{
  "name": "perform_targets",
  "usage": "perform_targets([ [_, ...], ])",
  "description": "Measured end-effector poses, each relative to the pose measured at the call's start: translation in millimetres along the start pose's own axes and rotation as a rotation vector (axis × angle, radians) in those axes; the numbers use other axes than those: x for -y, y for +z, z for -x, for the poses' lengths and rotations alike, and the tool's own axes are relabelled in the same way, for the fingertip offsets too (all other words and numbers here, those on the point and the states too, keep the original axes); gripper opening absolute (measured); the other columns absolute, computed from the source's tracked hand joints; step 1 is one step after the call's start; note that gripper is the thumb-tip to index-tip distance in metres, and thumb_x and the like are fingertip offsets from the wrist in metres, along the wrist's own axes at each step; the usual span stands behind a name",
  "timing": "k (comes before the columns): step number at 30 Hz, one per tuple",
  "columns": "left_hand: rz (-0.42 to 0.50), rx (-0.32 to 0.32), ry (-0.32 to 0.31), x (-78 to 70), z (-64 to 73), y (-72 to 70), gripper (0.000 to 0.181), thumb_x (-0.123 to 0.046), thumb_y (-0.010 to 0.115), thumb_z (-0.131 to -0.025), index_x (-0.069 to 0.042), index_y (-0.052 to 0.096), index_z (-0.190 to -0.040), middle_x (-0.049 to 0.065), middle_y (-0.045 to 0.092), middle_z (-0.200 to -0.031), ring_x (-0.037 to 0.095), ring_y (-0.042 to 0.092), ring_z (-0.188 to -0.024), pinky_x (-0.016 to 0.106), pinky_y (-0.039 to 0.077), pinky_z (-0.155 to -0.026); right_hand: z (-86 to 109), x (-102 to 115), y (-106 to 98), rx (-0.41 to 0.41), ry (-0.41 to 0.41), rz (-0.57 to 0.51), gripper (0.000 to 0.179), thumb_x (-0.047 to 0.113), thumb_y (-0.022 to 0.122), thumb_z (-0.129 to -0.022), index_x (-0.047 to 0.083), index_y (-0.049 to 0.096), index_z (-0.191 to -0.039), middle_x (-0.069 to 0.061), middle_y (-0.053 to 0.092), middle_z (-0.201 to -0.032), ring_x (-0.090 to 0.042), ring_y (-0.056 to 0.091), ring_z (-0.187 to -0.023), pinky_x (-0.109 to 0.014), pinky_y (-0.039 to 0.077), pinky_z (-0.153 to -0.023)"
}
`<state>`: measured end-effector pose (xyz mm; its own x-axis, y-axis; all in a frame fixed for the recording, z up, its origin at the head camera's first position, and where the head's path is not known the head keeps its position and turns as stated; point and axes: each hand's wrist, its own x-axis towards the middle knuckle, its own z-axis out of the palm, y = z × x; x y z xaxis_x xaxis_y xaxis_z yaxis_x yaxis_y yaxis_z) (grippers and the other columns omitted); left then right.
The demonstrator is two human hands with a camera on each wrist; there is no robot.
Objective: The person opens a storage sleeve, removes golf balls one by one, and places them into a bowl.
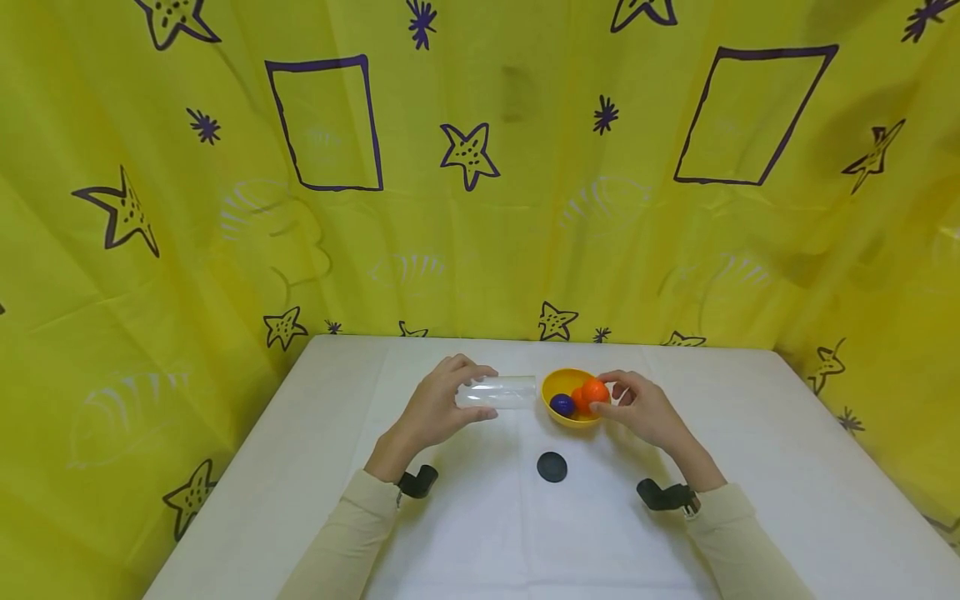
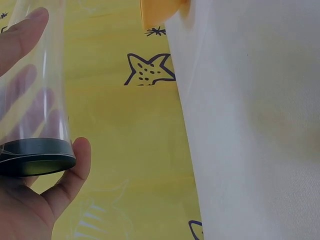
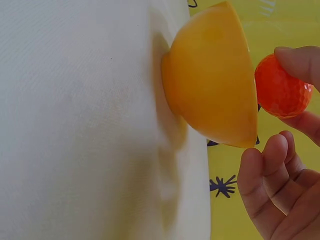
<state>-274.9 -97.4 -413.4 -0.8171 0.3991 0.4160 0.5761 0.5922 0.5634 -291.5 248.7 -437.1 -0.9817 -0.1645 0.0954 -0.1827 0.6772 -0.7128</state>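
Note:
My left hand [image 1: 438, 398] holds a clear plastic tube [image 1: 516, 392] sideways, its far end pointing at the bowl. In the left wrist view, the tube's black base [image 2: 40, 155] sits near the palm, with fingers and thumb around the wall. My right hand [image 1: 647, 410] pinches an orange golf ball [image 3: 281, 90] between thumb and finger at the right rim of a yellow bowl [image 3: 212, 75]. Inside the bowl lie a dark purple ball [image 1: 562, 405] and another orange ball [image 1: 577, 399], partly hidden behind the held one.
A black round disc [image 1: 552, 467] lies flat on the white-covered table [image 1: 480, 533], in front of the bowl and between the forearms. Behind the table hangs a yellow curtain [image 1: 480, 233] with drawn stars.

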Motion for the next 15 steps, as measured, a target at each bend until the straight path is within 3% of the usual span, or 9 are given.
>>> perform_targets([
  [8, 0.003, -0.01, 0.0, 0.2, 0.6, 0.6, 0.051, -0.025, 0.089, -0.08, -0.014, 0.07, -0.126, 0.009, 0.065, -0.113, 0.023, 0.059, -0.105, 0.046, 0.057, -0.085, -0.7, -4.6, 4.8, 0.028, -0.013, 0.011, 0.052, 0.035, 0.081, -0.088, 0.008, 0.065, -0.13, -0.013, 0.057, -0.104, -0.025, 0.05, -0.089, -0.031, 0.044, -0.067],
  [15, 0.006, 0.0, -0.009, 0.7, 0.6, 1.2, 0.052, -0.027, 0.089, -0.08, -0.012, 0.07, -0.126, 0.007, 0.065, -0.112, 0.03, 0.062, -0.104, 0.048, 0.057, -0.086, -2.1, -9.4, 8.1, 0.043, -0.038, 0.019, 0.05, 0.033, 0.081, -0.088, 0.007, 0.066, -0.127, -0.012, 0.057, -0.102, -0.023, 0.05, -0.086, -0.03, 0.044, -0.066],
])
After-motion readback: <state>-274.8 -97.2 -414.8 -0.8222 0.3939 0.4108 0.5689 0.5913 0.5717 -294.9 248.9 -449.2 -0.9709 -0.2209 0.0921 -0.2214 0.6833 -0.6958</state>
